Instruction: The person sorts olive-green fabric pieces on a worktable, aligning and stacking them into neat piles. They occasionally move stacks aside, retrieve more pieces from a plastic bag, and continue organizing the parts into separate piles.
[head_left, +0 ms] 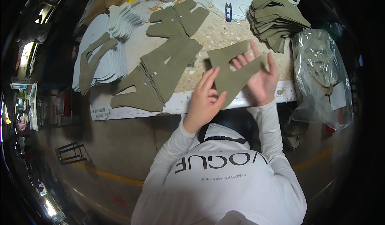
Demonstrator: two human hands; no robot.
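Observation:
A flat olive-green cut fabric piece [229,77] with a notch between two prongs is held up over the table's front edge. My right hand [260,82] is beneath it, palm up, with the piece's lower prong lying across it below the fingers. Some of those fingers show through the notch. My left hand [206,102] rests against the left edge of the piece, fingers stretched and thumb apart. Left of my hands lie overlapping olive pieces [172,66] of similar shape. One more pair of olive pieces [180,18] lies behind them.
A pile of olive pieces [274,16] stands at the back right, beside a clear plastic bag [317,72]. Blue thread snips [228,13] lie at the back. Stacked pale pieces [100,58] at the left carry another olive piece [94,60]. Scraps litter the tabletop.

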